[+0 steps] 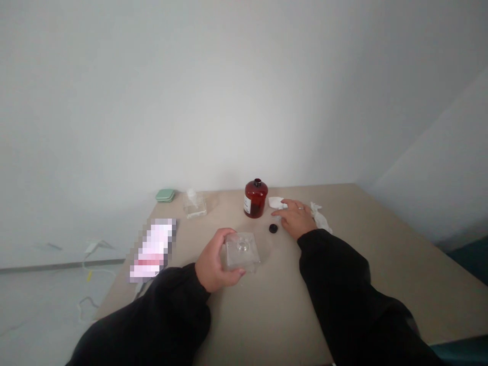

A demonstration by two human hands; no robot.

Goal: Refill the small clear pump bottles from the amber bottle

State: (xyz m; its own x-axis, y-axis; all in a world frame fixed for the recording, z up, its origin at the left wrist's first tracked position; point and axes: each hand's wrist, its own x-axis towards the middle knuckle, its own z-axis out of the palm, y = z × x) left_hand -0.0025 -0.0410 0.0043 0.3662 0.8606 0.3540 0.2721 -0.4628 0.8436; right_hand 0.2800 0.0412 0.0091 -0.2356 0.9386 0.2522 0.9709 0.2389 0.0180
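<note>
Fingers of the left hand (pixel 215 264) wrap a clear square glass bottle (pixel 242 251) standing on the counter (pixel 362 264), near the amber bottle (pixel 255 199). Right hand (pixel 295 218), fingers spread, rests on a white tissue (pixel 277 203) beside it. Black cap (pixel 273 228) is already off; the amber bottle stands open, upright.

My hands: two, left hand (pixel 213 264) at 7 o'clock, right hand (pixel 295 218) at 1 o'clock. Clear glass bottles: two, one (pixel 242 251) in my left grip, other (pixel 194 205) at 11 o'clock. Brown bottle (pixel 255 199): one, 12 o'clock. Black cap (pixel 273 229): one. White tissue pieces: two, one (pixel 276 202) by my right fingertips, one crumpled (pixel 320 217) at 2 o'clock. Green case (pixel 165 195): one. Pink pack (pixel 152 249): one, 9 o'clock.
</note>
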